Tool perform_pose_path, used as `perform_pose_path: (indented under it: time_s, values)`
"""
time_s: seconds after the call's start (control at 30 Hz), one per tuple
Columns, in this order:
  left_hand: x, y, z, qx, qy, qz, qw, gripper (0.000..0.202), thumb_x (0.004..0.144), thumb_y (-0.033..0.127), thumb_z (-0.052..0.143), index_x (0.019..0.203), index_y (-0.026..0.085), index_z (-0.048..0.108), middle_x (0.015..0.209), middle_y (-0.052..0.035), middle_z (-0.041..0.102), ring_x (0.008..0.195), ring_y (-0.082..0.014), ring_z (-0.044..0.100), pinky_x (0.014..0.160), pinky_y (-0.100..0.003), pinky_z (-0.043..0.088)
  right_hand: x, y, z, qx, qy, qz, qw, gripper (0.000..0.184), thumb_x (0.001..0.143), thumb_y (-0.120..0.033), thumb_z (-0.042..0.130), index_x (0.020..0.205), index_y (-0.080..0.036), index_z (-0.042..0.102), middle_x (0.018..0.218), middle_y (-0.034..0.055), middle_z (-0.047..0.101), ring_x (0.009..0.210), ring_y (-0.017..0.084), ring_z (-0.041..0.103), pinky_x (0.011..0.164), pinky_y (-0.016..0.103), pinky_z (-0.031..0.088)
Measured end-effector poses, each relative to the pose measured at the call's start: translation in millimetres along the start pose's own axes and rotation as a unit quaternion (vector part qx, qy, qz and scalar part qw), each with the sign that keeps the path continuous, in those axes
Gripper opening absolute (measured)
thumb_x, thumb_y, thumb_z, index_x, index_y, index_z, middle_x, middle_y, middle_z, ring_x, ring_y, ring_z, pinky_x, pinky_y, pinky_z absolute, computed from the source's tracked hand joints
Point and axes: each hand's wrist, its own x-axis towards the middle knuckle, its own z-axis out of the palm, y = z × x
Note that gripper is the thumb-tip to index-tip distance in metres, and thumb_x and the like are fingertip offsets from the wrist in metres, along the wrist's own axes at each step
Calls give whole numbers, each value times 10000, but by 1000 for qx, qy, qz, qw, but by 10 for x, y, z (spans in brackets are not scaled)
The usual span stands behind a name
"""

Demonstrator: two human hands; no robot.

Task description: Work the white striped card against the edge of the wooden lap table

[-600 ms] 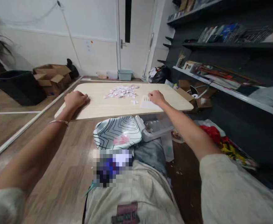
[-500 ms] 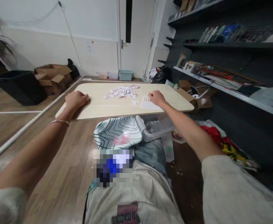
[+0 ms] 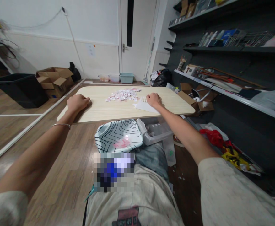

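Pale, matt wood grain is shown by the tabletop (image 3: 99, 110), a papery look by the scraps (image 3: 123, 94); and there, clear plastic is seen in the box (image 3: 158, 138), shiny metal in the bracelet (image 3: 68, 126)!

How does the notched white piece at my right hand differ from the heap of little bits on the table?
The notched white piece is one flat sheet, while the heap is many small, jumbled bits. The notched white piece looks plain white; the heap shows pinkish patches. The right hand holds the notched white piece, whereas no hand touches the heap. Both are mostly white and at the same pale table.
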Motion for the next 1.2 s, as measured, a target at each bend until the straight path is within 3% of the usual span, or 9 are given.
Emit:
perform_pose_path:
  time_s: [0.23, 0.43, 0.6, 0.73, 0.87, 1.07, 1.2]
  values:
    - [-60, 43, -46, 48, -14, 14, 999, 652, 1186, 484, 490, 1369, 79, 968, 1487, -368, 905, 1459, -516, 844, 1120, -517, 650, -11, -20, -39, -29, -17, -26, 999, 570, 1341, -355, 495, 1621, -121, 933, 1614, 311, 880, 1535, 405, 855, 1225, 390, 626]
    - [-51, 37, -23, 46, -2, 20, 999, 639, 1177, 489, 521, 1341, 87, 991, 1457, -363, 917, 1420, -528, 855, 1065, -534, 657, -70, 104, -115, -49, -37, -158, 985, 541, 1347, -361, 551, 1324, -139, 1044, 1384, 263, 967, 1333, 354, 928, 1021, 321, 588]
    - [-55, 43, -25, 42, -5, 17, 999, 621, 1189, 481, 522, 1347, 120, 1002, 1419, -325, 938, 1432, -530, 859, 1107, -562, 661, -103, 253, -165, -54, -31, -195, 979, 544, 1339, -313, 562, 1199, -108, 1047, 1296, 267, 975, 1185, 319, 936, 883, 330, 510]
    - [-78, 55, -46, 40, -11, 18, 999, 648, 1191, 481, 507, 1374, 86, 987, 1465, -346, 921, 1435, -521, 850, 1123, -533, 652, -116, 440, -210, -48, -33, -164, 985, 537, 1341, -285, 555, 1201, -106, 1041, 1237, 240, 984, 1111, 291, 921, 858, 324, 491]
    - [-49, 35, -36, 33, -10, 16, 999, 627, 1164, 492, 518, 1307, 104, 988, 1434, -344, 923, 1401, -510, 847, 1116, -524, 643, -130, 560, -230, -42, -14, -85, 995, 513, 1342, -308, 558, 1299, -140, 1041, 1316, 232, 984, 1211, 312, 926, 948, 306, 555]
    - [31, -27, 15, -11, -3, 10, 1000, 518, 1006, 608, 691, 1176, 222, 992, 1247, -281, 936, 1342, -570, 848, 1113, -600, 652, -149, 467, -219, -56, -17, -49, 997, 520, 1340, -335, 543, 1512, -131, 990, 1520, 286, 928, 1415, 379, 900, 1110, 350, 620]
    - [25, -25, 23, -6, 7, 3, 1000, 505, 1020, 596, 639, 1127, 226, 964, 1249, -293, 924, 1378, -573, 834, 1134, -614, 653, -180, 351, -230, -62, -23, -82, 994, 525, 1355, -346, 541, 1443, -134, 1013, 1515, 288, 929, 1416, 366, 900, 1092, 331, 599]
